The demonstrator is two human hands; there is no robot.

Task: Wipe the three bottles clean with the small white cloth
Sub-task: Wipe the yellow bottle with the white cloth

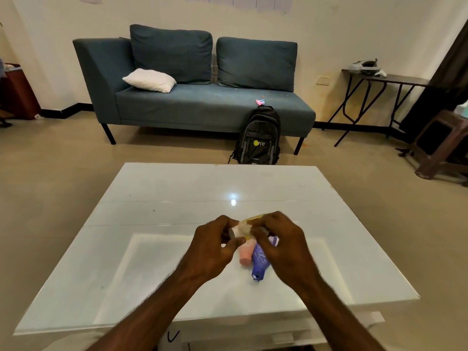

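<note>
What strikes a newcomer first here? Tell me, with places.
Above the glossy white table, the left hand pinches the white cloth against a yellow bottle gripped by the right hand. Beneath them lie a pink bottle and a blue bottle, side by side. Beyond, a blue sofa lines the wall, a black backpack leaning against it.

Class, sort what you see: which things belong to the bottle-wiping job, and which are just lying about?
Job: white cloth, yellow bottle, pink bottle, purple bottle, left hand, right hand.
Lying about: backpack, pillow, sofa, side table.
</note>
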